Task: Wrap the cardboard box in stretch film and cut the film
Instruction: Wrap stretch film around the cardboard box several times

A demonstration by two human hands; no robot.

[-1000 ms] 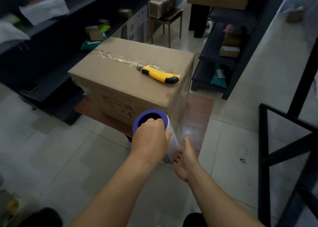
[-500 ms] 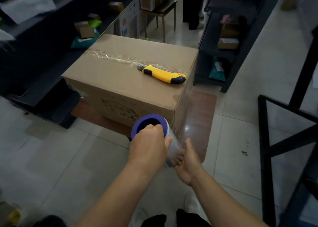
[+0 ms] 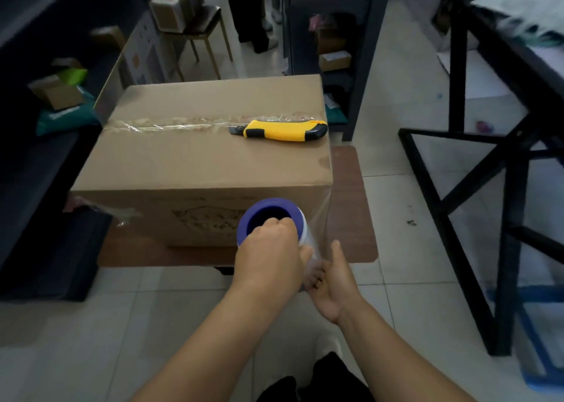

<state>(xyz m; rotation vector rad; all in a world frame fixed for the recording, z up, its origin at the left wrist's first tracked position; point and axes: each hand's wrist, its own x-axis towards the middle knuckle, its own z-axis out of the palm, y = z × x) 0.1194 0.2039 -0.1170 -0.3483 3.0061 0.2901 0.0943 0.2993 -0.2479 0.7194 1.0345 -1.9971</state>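
the cardboard box [image 3: 195, 157] sits on a low brown tabletop [image 3: 351, 206]. a yellow knife [image 3: 283, 130] lies on top of the box, near its right edge, beside a strip of clear tape. the left hand [image 3: 268, 261] holds the top of the film roll [image 3: 271, 218], with fingers curled into its blue ring. the right hand [image 3: 332, 282] holds the bottom of the roll. a thin sheet of clear film [image 3: 323, 218] runs from the roll to the near right corner of the box.
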